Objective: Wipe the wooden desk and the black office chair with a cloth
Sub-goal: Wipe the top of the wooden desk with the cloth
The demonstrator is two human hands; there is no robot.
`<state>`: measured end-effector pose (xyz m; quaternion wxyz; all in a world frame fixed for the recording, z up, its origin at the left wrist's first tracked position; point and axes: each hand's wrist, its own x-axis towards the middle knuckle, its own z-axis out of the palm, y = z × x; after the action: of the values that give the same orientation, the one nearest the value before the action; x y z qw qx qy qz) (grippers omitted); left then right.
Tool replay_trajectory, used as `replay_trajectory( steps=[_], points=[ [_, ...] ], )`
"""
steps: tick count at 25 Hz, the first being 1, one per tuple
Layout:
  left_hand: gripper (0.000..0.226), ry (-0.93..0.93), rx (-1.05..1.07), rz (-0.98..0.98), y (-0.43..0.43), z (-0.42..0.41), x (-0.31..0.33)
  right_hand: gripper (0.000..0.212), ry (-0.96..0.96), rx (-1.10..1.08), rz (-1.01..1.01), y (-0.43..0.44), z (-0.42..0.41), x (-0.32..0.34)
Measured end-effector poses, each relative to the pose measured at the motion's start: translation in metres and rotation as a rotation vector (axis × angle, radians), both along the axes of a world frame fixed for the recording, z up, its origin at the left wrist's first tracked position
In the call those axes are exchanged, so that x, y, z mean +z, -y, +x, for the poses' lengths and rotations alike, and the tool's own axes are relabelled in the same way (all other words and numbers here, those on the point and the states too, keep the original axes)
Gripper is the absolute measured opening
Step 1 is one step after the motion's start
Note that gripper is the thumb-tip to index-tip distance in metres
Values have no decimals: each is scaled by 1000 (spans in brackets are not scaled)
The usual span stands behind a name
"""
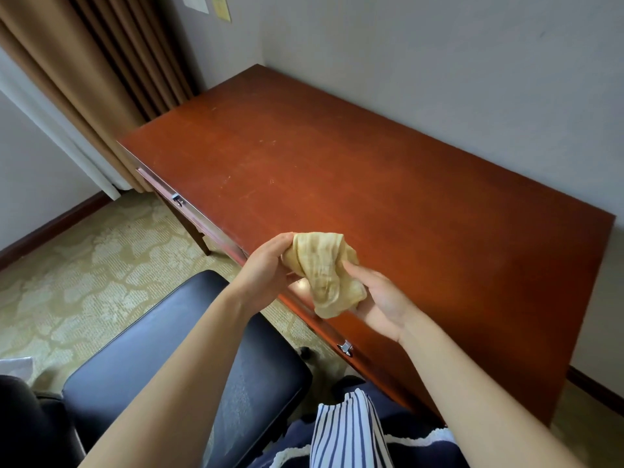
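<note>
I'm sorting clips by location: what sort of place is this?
Likely a hotel room or office: a wooden desk against the wall, a black office chair and long brown curtains.

This looks like a furnished guest room, of the hotel sort. A long red-brown wooden worktop with metal drawer handles is pushed into a corner of plain grey walls, and a black padded office chair stands before it. Heavy brown pleated curtains with a white liner hang at the left. Patterned beige carpet meets a dark wooden skirting board, and paper notices are stuck on the wall.
</note>
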<state>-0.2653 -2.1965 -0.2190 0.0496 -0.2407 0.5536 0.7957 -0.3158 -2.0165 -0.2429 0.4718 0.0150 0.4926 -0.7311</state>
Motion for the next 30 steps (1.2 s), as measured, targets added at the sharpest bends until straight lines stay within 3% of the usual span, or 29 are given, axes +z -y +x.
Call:
replay_trajectory(
  steps=[3,6,9,13,15,18,20,22,25,30],
  points=[
    [27,137,112,-307,0,12,-9,40,-29,-121,97,-2,2,4],
    [38,141,-65,-274,-9,29,-13,33,-116,-152,144,2,6,14],
    [28,51,-189,-315,-24,39,-13,27,-273,-69,205,9,17,23],
    [64,-17,81,-515,-33,52,-18,30,-322,3,200,17,35,26],
    [46,-110,72,-589,-30,59,-20,31,-379,58,245,20,43,24],
    [32,-79,-50,-429,-27,71,-19,29,-453,178,299,22,57,20],
    [23,-20,-12,-422,-21,80,-22,30,-396,197,256,21,61,14],
    [25,73,106,-345,-13,88,-26,33,-263,125,212,18,57,8],
    [30,100,244,-8,5,92,-21,34,-116,-15,194,12,42,1],
    [41,-8,123,267,27,77,1,39,-131,34,436,21,27,-15]
  ],
)
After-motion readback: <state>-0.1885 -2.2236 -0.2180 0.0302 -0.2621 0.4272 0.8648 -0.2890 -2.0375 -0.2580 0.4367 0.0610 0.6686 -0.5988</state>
